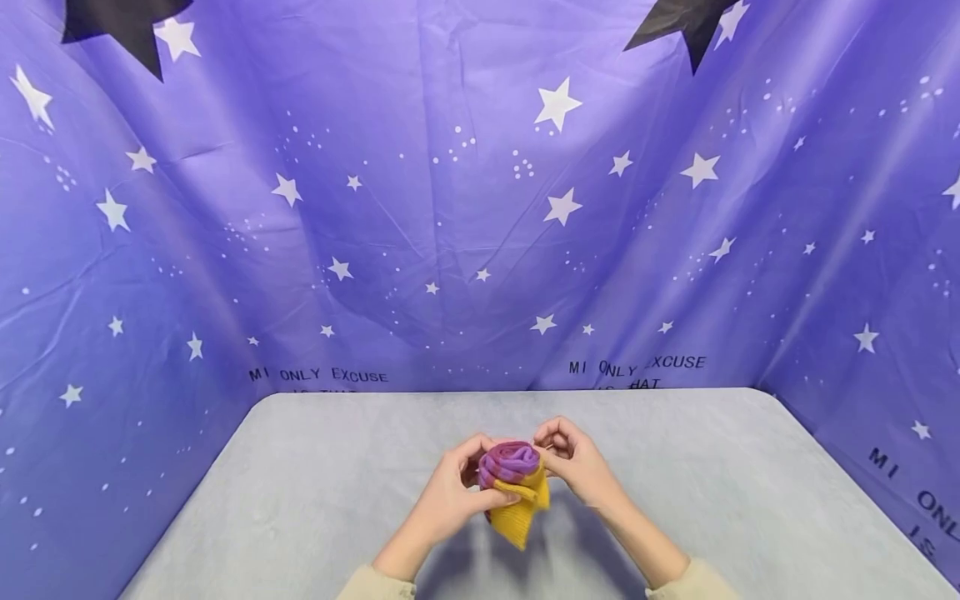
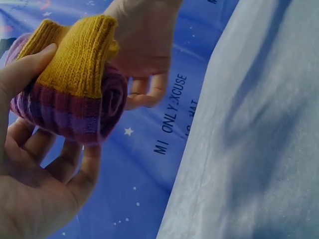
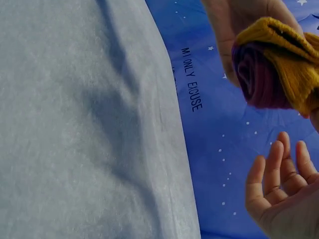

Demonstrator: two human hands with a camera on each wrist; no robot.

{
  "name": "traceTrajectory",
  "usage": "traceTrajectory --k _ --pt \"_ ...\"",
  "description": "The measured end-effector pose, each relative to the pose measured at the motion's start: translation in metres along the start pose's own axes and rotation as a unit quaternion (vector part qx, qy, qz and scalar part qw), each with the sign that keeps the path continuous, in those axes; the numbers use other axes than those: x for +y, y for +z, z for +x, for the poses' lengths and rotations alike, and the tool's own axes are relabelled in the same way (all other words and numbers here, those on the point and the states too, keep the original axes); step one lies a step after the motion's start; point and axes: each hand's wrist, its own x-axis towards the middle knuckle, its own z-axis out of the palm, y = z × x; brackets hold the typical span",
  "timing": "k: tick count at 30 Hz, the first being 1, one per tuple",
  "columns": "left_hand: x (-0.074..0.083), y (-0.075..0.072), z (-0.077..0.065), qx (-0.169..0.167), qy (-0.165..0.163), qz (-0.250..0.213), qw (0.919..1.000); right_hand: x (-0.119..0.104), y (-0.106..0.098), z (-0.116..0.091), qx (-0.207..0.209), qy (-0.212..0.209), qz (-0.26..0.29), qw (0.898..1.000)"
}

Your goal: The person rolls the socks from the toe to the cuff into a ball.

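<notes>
My left hand (image 1: 450,492) grips a rolled-up pair of knitted socks (image 1: 508,462), thumb on one side and fingers round the other. The roll is striped in purple and maroon, with its spiral end facing up in the head view. Mustard-yellow ribbed cuffs (image 2: 79,59) wrap partly over it, and one flap hangs down at the front. On the other side is my right hand (image 1: 581,467), its thumb right at the yellow cuff. In the right wrist view its fingers (image 3: 274,169) are loosely bent and apart from the roll.
Below the hands lies a pale grey tabletop (image 1: 322,467) with rounded far corners, marked by shadows of the arms. A purple-blue curtain (image 1: 450,208) with white stars and printed lettering surrounds it at the back and both sides.
</notes>
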Motion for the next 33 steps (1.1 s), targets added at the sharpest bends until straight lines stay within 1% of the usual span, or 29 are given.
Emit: traceTrajectory --k 2,4,8,11,12,14,16,19,21,23,26,29,31,32,33 --pt "0.002 0.002 0.0 0.005 -0.004 0.003 1.0 -0.001 -0.001 0.0 0.008 0.015 0.004 1.0" --pt "0.004 0.005 0.001 0.012 -0.01 0.001 0.9999 -0.003 -0.002 0.001 0.027 0.02 -0.008 0.999" --pt "0.005 0.009 0.004 0.028 -0.026 -0.014 0.9992 -0.007 -0.001 0.001 0.084 0.012 -0.05 0.995" --pt "0.003 0.011 0.004 0.045 -0.035 -0.022 0.9982 -0.01 0.0 0.0 0.094 0.0 -0.08 0.992" --pt "0.002 0.011 0.004 0.053 -0.035 -0.022 0.9978 -0.011 -0.001 -0.001 0.089 -0.001 -0.083 0.993" --pt "0.0 0.011 0.005 0.071 -0.035 -0.015 0.9968 -0.016 -0.003 -0.004 0.063 0.008 -0.075 0.995" --pt "-0.002 0.011 0.006 0.088 -0.034 -0.003 0.9955 -0.021 -0.005 -0.006 0.027 0.039 -0.046 0.998" --pt "-0.004 0.011 0.008 0.102 -0.024 0.028 0.9941 -0.026 -0.009 -0.009 -0.018 0.09 -0.014 0.996" --pt "-0.005 0.012 0.009 0.104 -0.016 0.048 0.9933 -0.026 -0.01 -0.009 -0.029 0.115 -0.001 0.993" --pt "-0.006 0.013 0.01 0.101 -0.006 0.064 0.9928 -0.024 -0.009 -0.009 -0.023 0.12 0.004 0.993" --pt "-0.009 0.015 0.011 0.099 0.003 0.091 0.9909 -0.02 -0.004 -0.007 0.0 0.098 0.011 0.995" --pt "-0.014 0.019 0.013 0.109 0.005 0.145 0.9834 -0.016 0.004 -0.006 0.049 0.063 -0.006 0.997" --pt "-0.017 0.022 0.014 0.119 0.0 0.18 0.9764 -0.015 0.01 -0.005 0.085 0.033 -0.036 0.995" --pt "-0.018 0.023 0.015 0.124 -0.006 0.194 0.9732 -0.014 0.012 -0.005 0.102 0.015 -0.06 0.993" --pt "-0.019 0.025 0.017 0.128 -0.012 0.206 0.97 -0.013 0.015 -0.005 0.114 -0.011 -0.092 0.989"
